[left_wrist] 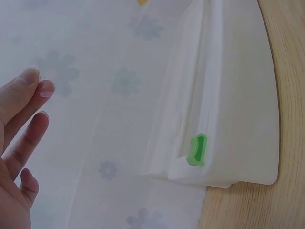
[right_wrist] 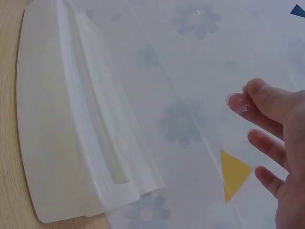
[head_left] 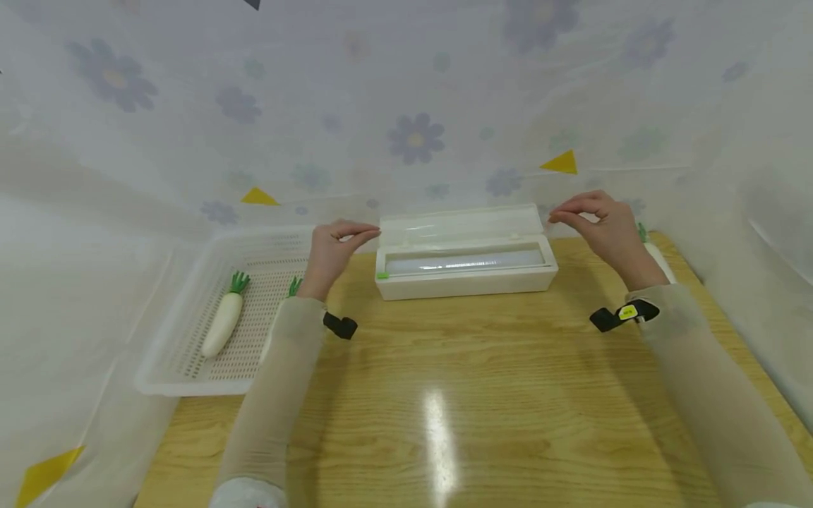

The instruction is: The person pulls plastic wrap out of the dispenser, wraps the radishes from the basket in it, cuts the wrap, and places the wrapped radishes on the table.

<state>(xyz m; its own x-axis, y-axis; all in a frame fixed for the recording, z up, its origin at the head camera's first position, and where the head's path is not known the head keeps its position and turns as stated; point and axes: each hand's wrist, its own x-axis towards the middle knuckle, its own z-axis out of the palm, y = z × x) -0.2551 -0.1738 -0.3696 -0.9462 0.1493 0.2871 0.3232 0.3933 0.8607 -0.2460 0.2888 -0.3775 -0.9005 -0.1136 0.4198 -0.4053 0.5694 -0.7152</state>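
Note:
A white cling film dispenser (head_left: 466, 283) lies on the table with its lid (head_left: 460, 224) raised at the back. Inside it shows a shiny roll of film (head_left: 470, 261). A green slider (left_wrist: 198, 149) sits at the dispenser's left end. My left hand (head_left: 333, 254), beside the left end of the lid, pinches thin clear cling film between thumb and index finger. Off the right end, my right hand (head_left: 606, 229) makes the same pinch, and a bit of clear film (right_wrist: 244, 108) glints at its fingertips. The film stretched between the hands is nearly invisible.
A white perforated basket (head_left: 159, 388) at the left holds a white radish (head_left: 224, 324) with green leaves and another radish (head_left: 274, 328) partly behind my left arm. A further radish (head_left: 660, 261) lies behind my right wrist. A flowered plastic curtain (head_left: 356, 92) surrounds the wooden table (head_left: 508, 395).

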